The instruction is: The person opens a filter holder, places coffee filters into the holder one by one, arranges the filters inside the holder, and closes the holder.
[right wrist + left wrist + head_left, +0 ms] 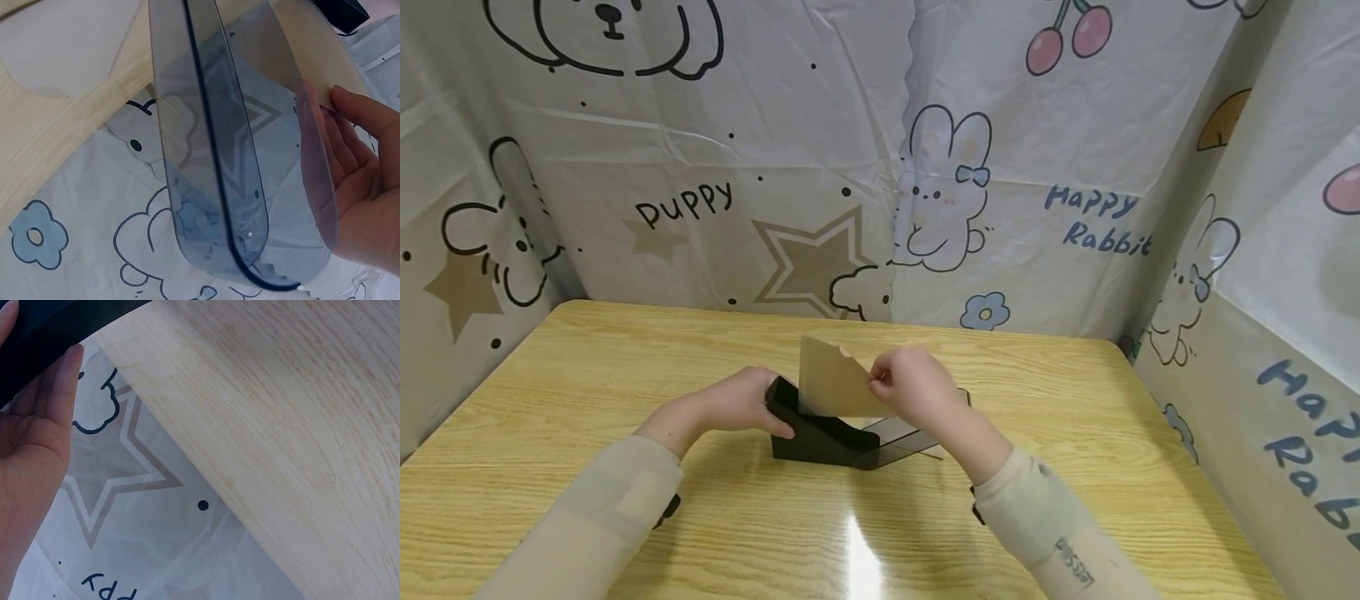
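Note:
A black box [812,442] with a hinged see-through lid [902,437] is tilted above the wooden table, its lid swung out to the right. My left hand [745,400] grips the box's left end, thumb on the near side and fingers behind. A tan paper coffee filter [831,379] with a crimped edge stands up out of the box. Its right edge is pinched between the thumb and fingers of my right hand [913,383]. In the right wrist view the clear lid [206,156] hangs beside that hand, and the filter [319,47] reaches towards the box.
A pale rounded sheet with a crimped edge [69,50] lies on the table under the lid. The wooden table [760,533] ends at a printed cloth [820,150] hanging behind it and along both sides.

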